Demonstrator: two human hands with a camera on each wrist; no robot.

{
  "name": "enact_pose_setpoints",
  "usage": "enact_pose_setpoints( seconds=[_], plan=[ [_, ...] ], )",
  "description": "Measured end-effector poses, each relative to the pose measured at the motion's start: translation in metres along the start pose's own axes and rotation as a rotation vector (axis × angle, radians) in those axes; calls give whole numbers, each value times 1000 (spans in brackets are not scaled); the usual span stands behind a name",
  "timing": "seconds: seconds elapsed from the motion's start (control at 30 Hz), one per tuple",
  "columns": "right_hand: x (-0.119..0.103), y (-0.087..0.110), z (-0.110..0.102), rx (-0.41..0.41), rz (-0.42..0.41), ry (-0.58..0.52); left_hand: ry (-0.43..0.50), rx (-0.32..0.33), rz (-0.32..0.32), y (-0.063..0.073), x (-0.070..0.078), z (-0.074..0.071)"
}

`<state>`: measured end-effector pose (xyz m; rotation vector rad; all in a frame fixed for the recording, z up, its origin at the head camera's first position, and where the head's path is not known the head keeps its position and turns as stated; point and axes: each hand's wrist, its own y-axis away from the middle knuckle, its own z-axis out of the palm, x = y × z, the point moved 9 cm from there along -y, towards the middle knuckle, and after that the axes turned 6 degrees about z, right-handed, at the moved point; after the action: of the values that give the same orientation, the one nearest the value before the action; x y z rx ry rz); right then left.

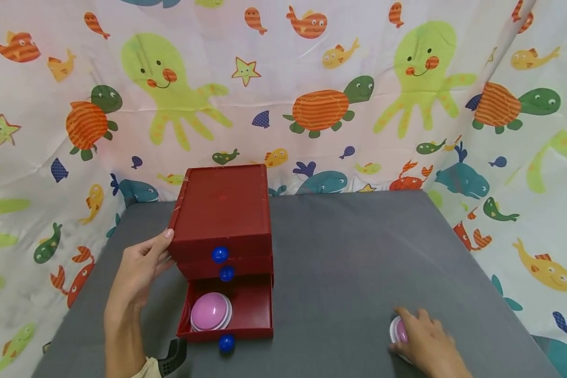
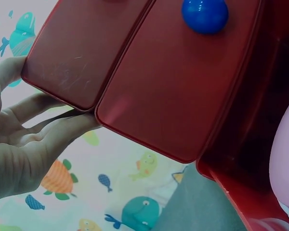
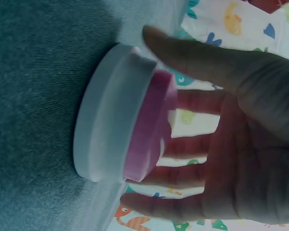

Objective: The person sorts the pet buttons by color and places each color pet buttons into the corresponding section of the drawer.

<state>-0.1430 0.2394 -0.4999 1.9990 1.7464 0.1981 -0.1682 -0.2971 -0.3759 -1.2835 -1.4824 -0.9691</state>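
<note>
A red drawer box (image 1: 222, 205) with blue ball knobs stands left of the middle, its bottom drawer (image 1: 252, 307) pulled out. In that drawer lies a round pink-topped push button (image 1: 210, 311) with a white rim. My left hand (image 1: 139, 268) holds the box by its left front edge, thumb at the top edge and fingers along the side. Off to the right, my right hand (image 1: 430, 338) is over a second pink-and-white push button (image 3: 149, 125) standing on the table. Its fingers spread about the pink dome, with the thumb (image 3: 183, 53) beside the white base.
The dark grey table (image 1: 340, 262) stretches between the box and the second button. A white curtain (image 1: 283, 94) printed with sea animals hangs behind and on both sides. A black band (image 1: 172, 357) is at the left wrist.
</note>
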Motion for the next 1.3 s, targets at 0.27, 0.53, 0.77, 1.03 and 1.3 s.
enact_pose_setpoints(
  seconds=[0.27, 0.53, 0.77, 1.03, 1.3],
  plan=[
    [0, -7, 0, -15, 33, -34, -17, 7, 22, 1, 0, 0],
    [-60, 22, -39, 345, -216, -75, -2, 8, 21, 1, 1, 0],
    [-147, 55, -57, 403, -404, -135, -2, 11, 15, 1, -2, 1],
    [-262, 89, -47, 454, -713, -67, -4, 15, 33, 1, 2, -3],
    [-322, 90, -13, 619, -818, 174, 20, 20, 38, 1, 3, 0]
  ],
)
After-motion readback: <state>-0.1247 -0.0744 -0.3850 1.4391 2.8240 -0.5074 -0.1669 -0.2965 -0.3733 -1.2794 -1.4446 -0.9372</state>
